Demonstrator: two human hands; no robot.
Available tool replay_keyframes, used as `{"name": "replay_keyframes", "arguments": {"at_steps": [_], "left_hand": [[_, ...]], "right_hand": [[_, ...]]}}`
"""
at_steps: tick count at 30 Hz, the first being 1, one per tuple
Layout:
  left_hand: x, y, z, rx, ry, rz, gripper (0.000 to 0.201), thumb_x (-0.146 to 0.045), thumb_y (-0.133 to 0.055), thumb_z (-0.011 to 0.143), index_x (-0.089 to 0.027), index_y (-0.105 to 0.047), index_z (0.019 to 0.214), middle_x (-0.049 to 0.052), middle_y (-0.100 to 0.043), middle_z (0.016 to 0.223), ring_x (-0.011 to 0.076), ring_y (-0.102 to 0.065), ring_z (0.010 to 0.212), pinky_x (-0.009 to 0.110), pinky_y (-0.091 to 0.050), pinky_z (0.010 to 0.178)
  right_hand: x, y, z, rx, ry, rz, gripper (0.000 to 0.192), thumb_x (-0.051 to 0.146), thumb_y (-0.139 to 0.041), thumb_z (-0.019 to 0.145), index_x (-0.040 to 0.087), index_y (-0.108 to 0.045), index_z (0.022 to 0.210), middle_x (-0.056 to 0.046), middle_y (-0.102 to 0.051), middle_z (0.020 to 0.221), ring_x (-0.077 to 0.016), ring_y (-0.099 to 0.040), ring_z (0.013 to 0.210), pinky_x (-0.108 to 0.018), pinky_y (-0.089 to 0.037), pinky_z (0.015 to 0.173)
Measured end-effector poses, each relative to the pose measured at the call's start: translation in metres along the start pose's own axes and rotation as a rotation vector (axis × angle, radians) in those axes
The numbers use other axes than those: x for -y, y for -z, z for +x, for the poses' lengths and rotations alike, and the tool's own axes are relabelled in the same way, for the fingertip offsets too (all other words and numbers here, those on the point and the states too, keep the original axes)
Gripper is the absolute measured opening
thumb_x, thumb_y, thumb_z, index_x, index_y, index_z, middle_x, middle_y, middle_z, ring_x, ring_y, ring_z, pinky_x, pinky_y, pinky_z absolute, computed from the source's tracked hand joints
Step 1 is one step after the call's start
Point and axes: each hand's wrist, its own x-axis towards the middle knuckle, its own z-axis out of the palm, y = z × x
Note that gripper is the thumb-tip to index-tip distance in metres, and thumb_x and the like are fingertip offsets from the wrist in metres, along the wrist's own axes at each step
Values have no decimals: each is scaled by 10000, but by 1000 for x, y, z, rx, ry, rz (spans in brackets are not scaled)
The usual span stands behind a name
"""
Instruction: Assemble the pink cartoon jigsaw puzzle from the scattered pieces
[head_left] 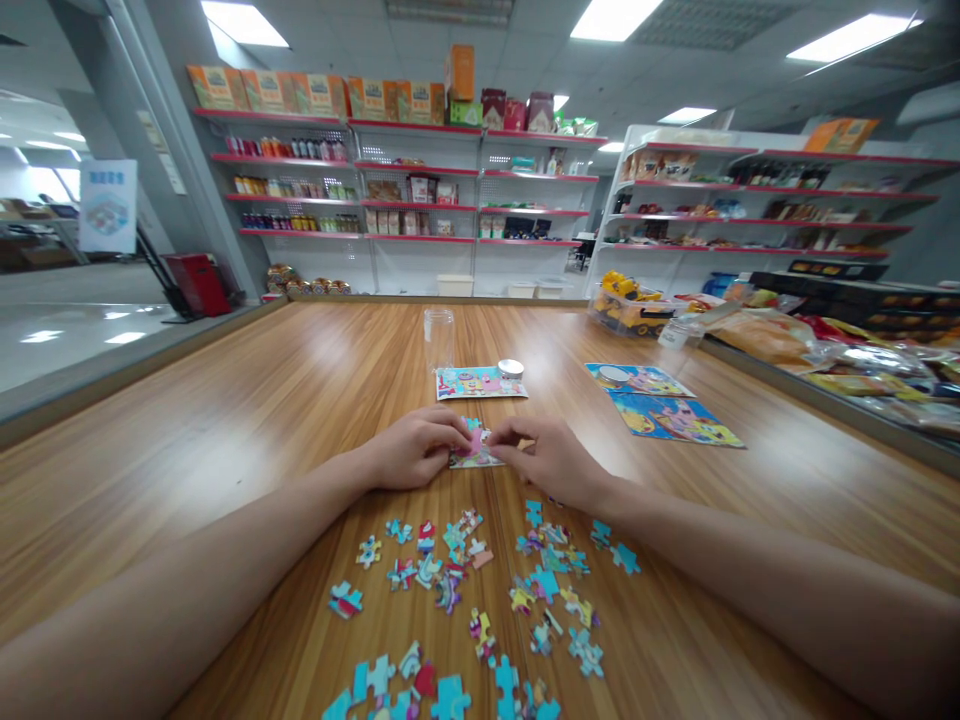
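A small patch of joined jigsaw puzzle (475, 460), pink and light blue, lies on the wooden table between my hands. My left hand (416, 447) is closed, its curled fingers gripping the patch's left edge. At the right edge, my right hand (553, 458) pinches a small puzzle piece, mostly covered by the fingertips, against the patch. Many loose puzzle pieces (427, 570) are scattered nearer to me, mostly light blue with bits of red, yellow and purple. Just beyond my hands lies a cartoon picture card (472, 384) with a white round lid (511, 369) on it.
A clear jar (439, 340) stands behind the card. To the right lie blue cartoon sheets (675, 420) with another lid (613, 376). Farther back are a bin of yellow toy vehicles (634, 308), another clear jar (679, 332) and packaged goods (780, 350). Stocked shelves (420, 168) line the back.
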Motion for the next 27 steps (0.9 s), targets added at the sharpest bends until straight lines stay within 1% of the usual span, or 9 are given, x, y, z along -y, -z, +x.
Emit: {"name": "replay_keyframes", "arguments": {"at_steps": [3, 5, 9, 13, 17, 22, 25, 27], "left_hand": [[0, 0, 0, 7, 7, 8, 384, 8, -475, 768, -163, -713, 1015, 92, -674, 1027, 213, -621, 980, 369, -514, 893], [0, 0, 0, 5, 10, 9, 386, 8, -476, 769, -167, -713, 1018, 90, -674, 1028, 210, -622, 978, 368, -517, 896], [0, 0, 0, 3, 14, 8, 380, 12, -475, 765, -169, -715, 998, 86, -678, 1018, 204, -623, 971, 365, -517, 901], [1, -1, -1, 0, 32, -6, 384, 24, -465, 751, -164, -717, 970, 83, -675, 1013, 203, -624, 971, 363, -518, 900], [3, -2, -2, -8, 34, -11, 385, 30, -469, 748, -171, -715, 966, 78, -673, 1018, 202, -624, 977, 361, -518, 898], [4, -3, -3, -11, 40, -2, 386, 29, -471, 758, -175, -714, 978, 80, -668, 1021, 204, -620, 997, 354, -517, 904], [4, -3, -3, -10, 37, 3, 380, 27, -471, 761, -172, -713, 978, 83, -666, 1016, 206, -619, 990, 356, -517, 897], [3, -3, -3, -11, 33, 5, 372, 25, -473, 765, -168, -712, 975, 86, -666, 1012, 207, -618, 986, 360, -516, 892]], "right_hand": [[-15, 0, 3, -69, -31, -139, 122, 122, -630, 844, 160, -740, 882, -26, -710, 781, -146, -605, 676, -255, -445, 622], [-17, 1, 2, -80, 12, -201, 166, 92, -599, 840, 152, -747, 887, -35, -698, 772, -143, -588, 657, -252, -428, 600], [-15, 4, 0, -66, 107, -222, 243, 22, -543, 792, 134, -737, 887, -41, -653, 774, -125, -549, 619, -235, -413, 572], [-17, 7, 0, -12, 122, -216, 238, 34, -586, 756, 126, -738, 915, -35, -604, 764, -114, -521, 590, -232, -418, 560], [-18, 8, 0, 22, 157, -223, 214, 67, -603, 794, 149, -753, 923, -40, -598, 781, -124, -539, 636, -248, -442, 608], [-17, 7, -1, 33, 211, -246, 103, 96, -639, 813, 128, -737, 801, -62, -615, 809, -152, -578, 715, -269, -460, 648], [-16, 7, -1, 37, 212, -249, 86, 108, -659, 819, 124, -713, 753, -59, -616, 815, -141, -567, 695, -261, -451, 628], [-15, 7, -1, 42, 217, -253, 77, 119, -669, 824, 123, -704, 755, -55, -613, 816, -143, -567, 700, -265, -453, 635]]}}
